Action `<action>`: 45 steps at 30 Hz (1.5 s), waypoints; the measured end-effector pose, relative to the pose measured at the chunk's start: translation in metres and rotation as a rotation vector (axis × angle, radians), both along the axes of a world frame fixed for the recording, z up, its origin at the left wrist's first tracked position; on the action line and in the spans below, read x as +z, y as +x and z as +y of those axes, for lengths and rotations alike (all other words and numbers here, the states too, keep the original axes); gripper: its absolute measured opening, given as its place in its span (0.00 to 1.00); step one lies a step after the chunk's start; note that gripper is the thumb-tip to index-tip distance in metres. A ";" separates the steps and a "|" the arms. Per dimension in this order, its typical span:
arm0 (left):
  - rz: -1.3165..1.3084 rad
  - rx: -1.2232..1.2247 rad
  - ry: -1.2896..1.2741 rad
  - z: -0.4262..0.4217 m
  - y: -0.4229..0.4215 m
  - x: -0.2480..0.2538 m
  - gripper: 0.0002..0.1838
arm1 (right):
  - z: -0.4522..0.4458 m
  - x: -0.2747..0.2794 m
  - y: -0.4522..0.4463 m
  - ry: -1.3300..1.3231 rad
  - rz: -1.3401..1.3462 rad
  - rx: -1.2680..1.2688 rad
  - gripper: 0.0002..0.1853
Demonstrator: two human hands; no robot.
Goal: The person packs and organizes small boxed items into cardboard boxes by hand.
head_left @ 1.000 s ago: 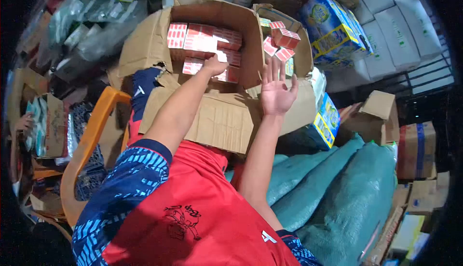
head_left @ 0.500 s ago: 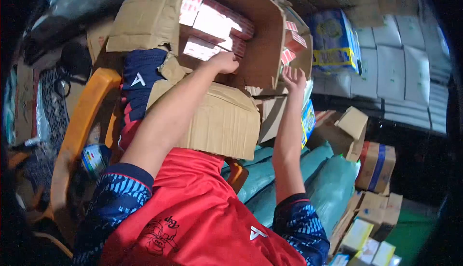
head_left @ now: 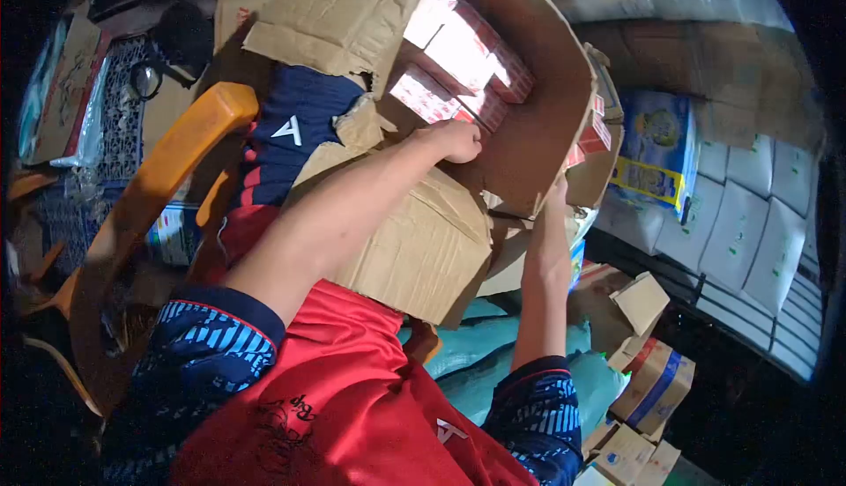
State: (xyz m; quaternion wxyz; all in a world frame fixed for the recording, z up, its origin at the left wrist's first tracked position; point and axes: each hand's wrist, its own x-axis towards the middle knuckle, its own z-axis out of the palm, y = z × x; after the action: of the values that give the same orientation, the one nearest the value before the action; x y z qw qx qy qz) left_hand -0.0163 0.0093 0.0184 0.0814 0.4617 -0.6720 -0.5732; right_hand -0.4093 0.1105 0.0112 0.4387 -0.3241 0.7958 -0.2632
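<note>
A large cardboard box (head_left: 551, 147) lies tilted in front of me, its opening towards me and a torn flap (head_left: 414, 252) hanging down. Stacked inside are several red-and-white small cartons (head_left: 458, 50), the upper ones glaring in bright light. My left hand (head_left: 454, 140) is in the mouth of the box, just below the lower cartons, fingers curled; what they hold, if anything, is hidden. My right hand (head_left: 555, 193) is at the box's right edge, its fingers mostly out of sight. Beside it, a second cardboard box (head_left: 604, 169) contains more red-and-white cartons (head_left: 595, 133).
An orange-brown chair arm (head_left: 167, 164) rises at my left. Green wrapped bundles (head_left: 476, 345) lie below the box. On the right stand a blue-and-yellow package (head_left: 654, 151), stacked white packs (head_left: 727, 230) and a carton with blue tape (head_left: 656, 389).
The view has shifted, so the box appears farther right and lower. My right hand has gone from spread fingers near the second box to the large box's edge. My left hand stays by the cartons.
</note>
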 end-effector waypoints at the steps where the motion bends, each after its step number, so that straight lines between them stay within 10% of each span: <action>1: 0.011 0.003 0.014 0.001 0.005 0.010 0.23 | 0.007 -0.003 -0.006 -0.012 0.038 0.047 0.24; 9: -0.030 -0.008 -0.054 -0.006 -0.001 -0.007 0.22 | -0.052 -0.008 -0.033 -0.060 0.078 0.312 0.25; 13: -0.066 -0.004 -0.150 -0.004 0.000 -0.012 0.23 | -0.090 0.014 0.006 -0.256 -0.922 -1.034 0.14; 19: -0.043 -0.035 -0.153 -0.007 0.000 -0.018 0.23 | -0.082 -0.059 -0.020 -0.525 -0.235 0.128 0.17; 26: -0.029 -0.062 -0.204 -0.006 -0.002 -0.023 0.23 | -0.043 0.015 0.066 -0.382 0.016 0.130 0.22; 28: -0.021 -0.054 -0.205 -0.002 0.000 -0.015 0.23 | -0.040 0.006 0.061 -0.449 -0.357 -0.109 0.20; 30: -0.010 -0.034 -0.229 -0.003 0.002 -0.012 0.23 | -0.078 -0.019 0.032 -0.812 -1.480 -0.970 0.19; 32: 0.001 -0.022 -0.271 -0.003 0.000 -0.018 0.23 | -0.064 0.024 0.058 -0.908 -1.660 -0.755 0.21; 40: 0.472 0.297 0.063 -0.023 -0.011 -0.002 0.33 | -0.002 0.192 0.179 -1.048 -1.328 0.227 0.24; 45: 0.670 0.498 0.398 -0.028 0.003 0.013 0.34 | -0.021 0.143 0.278 -0.934 -0.645 0.086 0.17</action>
State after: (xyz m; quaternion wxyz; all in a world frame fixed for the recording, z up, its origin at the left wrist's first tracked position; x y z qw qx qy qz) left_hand -0.0130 -0.0184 0.0311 0.3391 0.4049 -0.3539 -0.7719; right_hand -0.1312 0.0896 0.1543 0.4799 -0.4190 0.4070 -0.6546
